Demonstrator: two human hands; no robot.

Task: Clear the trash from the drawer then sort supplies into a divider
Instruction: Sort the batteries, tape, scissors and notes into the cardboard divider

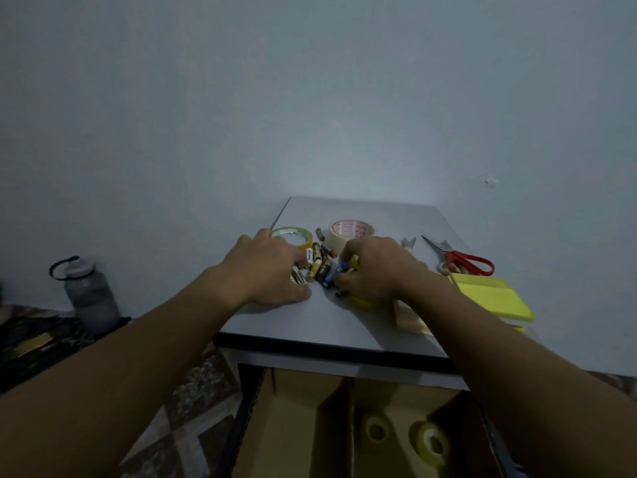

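Note:
A heap of several batteries (319,265) lies on the grey tabletop (344,322). My left hand (265,270) rests palm down on the left side of the heap, fingers curled over some batteries. My right hand (375,269) closes its fingers on a blue battery (332,276) at the heap's right side. A clear tape roll (293,236) and a wide beige tape roll (350,232) lie behind the hands. Below the table, a cardboard divider (344,426) in the open drawer holds two yellow tape rolls (431,443) in one compartment.
Red-handled scissors (462,258) and a yellow sticky-note pad (493,298) lie at the table's right. A yellow tape roll (365,301) sits under my right wrist beside a wooden block (408,319). A grey water bottle (89,294) stands on the floor, left.

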